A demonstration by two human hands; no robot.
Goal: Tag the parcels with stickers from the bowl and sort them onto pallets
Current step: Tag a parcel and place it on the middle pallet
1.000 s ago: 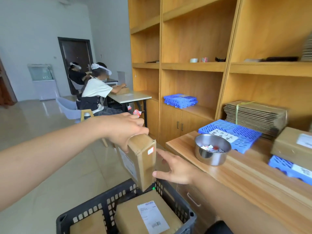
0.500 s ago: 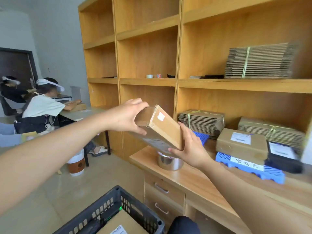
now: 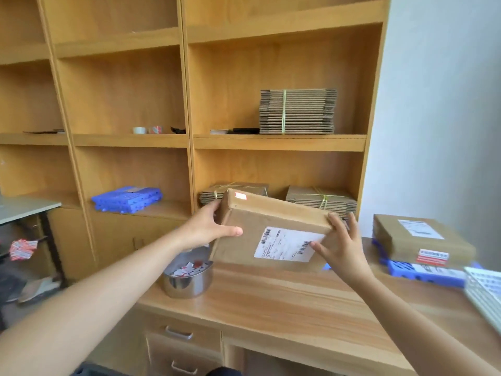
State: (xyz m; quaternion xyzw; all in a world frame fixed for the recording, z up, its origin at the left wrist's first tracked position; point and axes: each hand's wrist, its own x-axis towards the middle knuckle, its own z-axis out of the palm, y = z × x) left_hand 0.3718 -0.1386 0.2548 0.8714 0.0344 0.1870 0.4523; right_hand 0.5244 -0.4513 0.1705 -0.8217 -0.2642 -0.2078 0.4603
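I hold a brown cardboard parcel [image 3: 260, 221] above the wooden counter, tilted so its white shipping label faces me; a small red sticker sits on its upper side. My left hand [image 3: 208, 229] grips its left end, thumb across the front. My right hand [image 3: 339, 242] holds the right end, fingers behind the edge and thumb on the label. Just below the left end stands the steel bowl [image 3: 187, 283] with red-and-white stickers. A blue pallet [image 3: 423, 272] at the right carries another labelled parcel [image 3: 417, 242].
The counter [image 3: 284, 299] has drawers beneath it. Bundles of flat cardboard [image 3: 296, 112] lie on the shelves, with a stack of blue pallets [image 3: 127, 199] on the lower left shelf. A white basket edge [image 3: 485, 291] juts in at the far right. Tape rolls [image 3: 147, 130] sit on a shelf.
I have turned right, away from the black crate on the floor. The parcel has swung from upright over the crate to lying tilted over the counter, label toward me, with both hands on its ends.
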